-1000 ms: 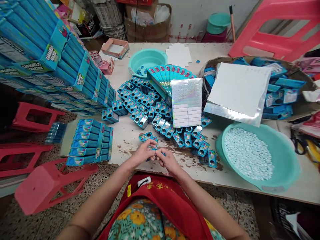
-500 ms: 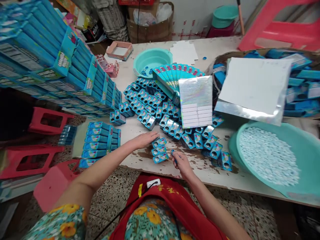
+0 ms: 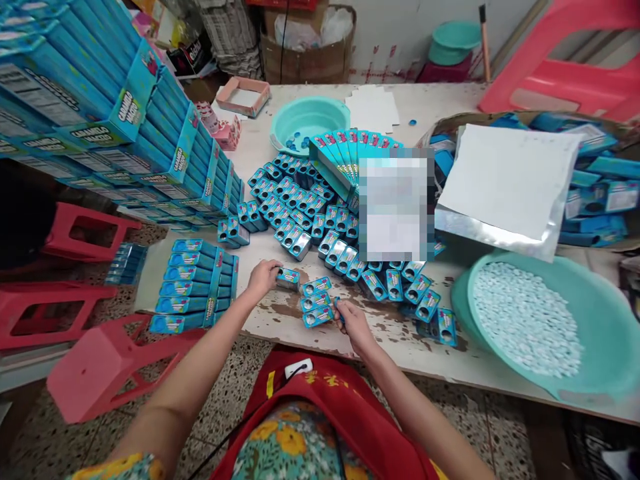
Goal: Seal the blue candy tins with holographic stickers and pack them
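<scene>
My left hand point(image 3: 263, 278) is closed on the end of a small blue candy box point(image 3: 289, 277), just left of a short stack of three like boxes point(image 3: 317, 303) with round holes in their tops. Beside the right side of that stack, my right hand point(image 3: 354, 325) pinches a small dark blue piece point(image 3: 339, 308). Its exact kind is mostly hidden by the fingers. Many more blue boxes point(image 3: 295, 200) with round holes stand crowded on the table behind both hands.
Right of my hands, a green basin point(image 3: 607, 320) holds many small pale pieces. Another green basin point(image 3: 310, 110) at the back contains blue caps. Tall stacked display cartons point(image 3: 133, 110) rise at the left. White sheets point(image 3: 505, 173) lie over a large carton of blue boxes. Red stools point(image 3: 95, 373) stand at left.
My left hand has moved left from the small stack and now holds a box apart from it. My right hand has shifted slightly left, closer to the stack.
</scene>
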